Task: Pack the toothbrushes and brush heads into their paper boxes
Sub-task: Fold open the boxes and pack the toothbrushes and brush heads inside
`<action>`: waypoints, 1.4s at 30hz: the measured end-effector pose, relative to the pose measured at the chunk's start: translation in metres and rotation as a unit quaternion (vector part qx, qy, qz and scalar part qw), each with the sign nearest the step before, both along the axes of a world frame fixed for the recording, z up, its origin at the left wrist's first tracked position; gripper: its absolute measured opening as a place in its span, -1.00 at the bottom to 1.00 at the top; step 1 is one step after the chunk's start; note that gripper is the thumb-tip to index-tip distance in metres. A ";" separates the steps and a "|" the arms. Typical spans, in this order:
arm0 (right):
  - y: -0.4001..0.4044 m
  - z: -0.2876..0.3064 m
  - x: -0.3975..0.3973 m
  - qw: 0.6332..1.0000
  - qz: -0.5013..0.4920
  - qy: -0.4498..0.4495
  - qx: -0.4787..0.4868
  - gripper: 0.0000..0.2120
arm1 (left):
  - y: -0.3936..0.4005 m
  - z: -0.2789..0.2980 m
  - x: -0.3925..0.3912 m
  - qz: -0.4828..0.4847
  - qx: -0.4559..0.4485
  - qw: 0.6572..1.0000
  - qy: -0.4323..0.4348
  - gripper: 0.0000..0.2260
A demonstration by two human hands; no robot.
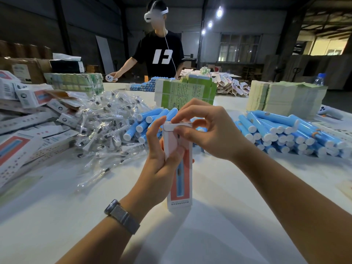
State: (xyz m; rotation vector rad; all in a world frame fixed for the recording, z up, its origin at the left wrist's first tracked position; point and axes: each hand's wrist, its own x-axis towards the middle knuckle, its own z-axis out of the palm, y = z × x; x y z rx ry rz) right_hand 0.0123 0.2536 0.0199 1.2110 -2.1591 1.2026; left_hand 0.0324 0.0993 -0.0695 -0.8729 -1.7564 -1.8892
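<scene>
While your left hand (pixel 162 164) grips the upright paper box (pixel 180 180) round its middle, your right hand (pixel 207 130) works the top flap (pixel 178 125).

Box stands on end on the white table (pixel 219 187), between the wrapped brush heads (pixel 106 121) on the left and the blue toothbrush handles (pixel 285 134) on the right. Right thumb and forefinger are curled, pinching the flap edge; left fingers are wrapped tight on the box. Keep the left grip below the flap so the walls stay square, feed the tab in straight, then press flat. Contents cannot be seen from here.
</scene>
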 end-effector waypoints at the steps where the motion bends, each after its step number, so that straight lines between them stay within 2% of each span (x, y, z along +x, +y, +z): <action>1: -0.001 0.001 0.001 1.000 -0.007 0.010 0.003 -0.86 | 0.000 0.000 0.000 0.003 -0.003 1.000 0.003 -0.48; 4: -0.002 0.003 0.004 0.999 -0.015 0.028 -0.022 -0.92 | 0.001 -0.001 0.002 0.006 -0.024 1.000 0.018 -0.50; 10: -0.004 0.006 0.007 0.995 0.011 -0.029 -0.098 -0.91 | 0.001 0.003 0.006 -0.007 -0.049 0.998 0.031 -0.43; 14: -0.003 0.007 0.006 0.996 0.021 -0.025 -0.088 -0.87 | 0.000 0.003 0.007 -0.007 -0.064 0.997 0.034 -0.40; 17: 0.003 0.011 0.005 0.994 0.055 -0.062 -0.070 -0.87 | 0.000 0.003 0.007 -0.002 -0.058 0.998 0.029 -0.40; 20: 0.012 0.017 0.004 0.991 0.080 -0.099 -0.049 -0.91 | 0.000 0.003 0.006 -0.003 -0.065 0.997 0.031 -0.44; 25: 0.017 0.022 0.005 0.993 0.081 -0.083 -0.004 -0.91 | 0.000 0.003 0.005 -0.014 -0.069 0.997 0.033 -0.55; 28: 0.017 0.018 0.004 0.993 0.074 -0.086 0.009 -0.87 | -0.001 0.005 0.007 -0.028 -0.034 0.999 0.019 -0.58; 35: 0.010 0.003 -0.003 0.990 0.097 -0.104 -0.023 -0.75 | 0.000 0.007 0.009 -0.033 0.016 0.999 -0.002 -0.59; 42: 0.010 -0.003 -0.005 0.993 0.066 -0.087 -0.039 -0.78 | 0.002 0.005 0.007 0.008 0.009 1.000 0.010 -0.62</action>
